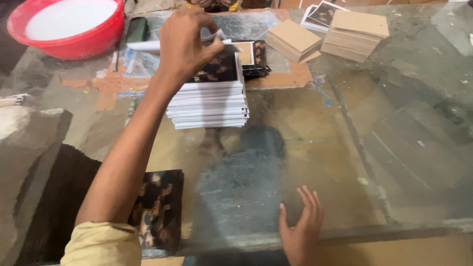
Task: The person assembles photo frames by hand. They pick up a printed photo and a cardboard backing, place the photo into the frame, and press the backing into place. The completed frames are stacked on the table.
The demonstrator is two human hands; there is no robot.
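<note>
Near the table's [394, 148] far edge, the left hand [185, 42] pinches a sheet [148, 46] off the tall stack [209, 101], the right hand [300, 229] rests open at the near edge, and few covers [157, 209] look finished.

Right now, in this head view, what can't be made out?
- Top sheet on the stack of printed boards: mostly hidden by the left hand.
- Left hand's grip on the white sheet edge: fingertips hidden behind the hand.
- Red basin: cut off by the top edge.
- Right hand: wrist cut off at the bottom.
</note>
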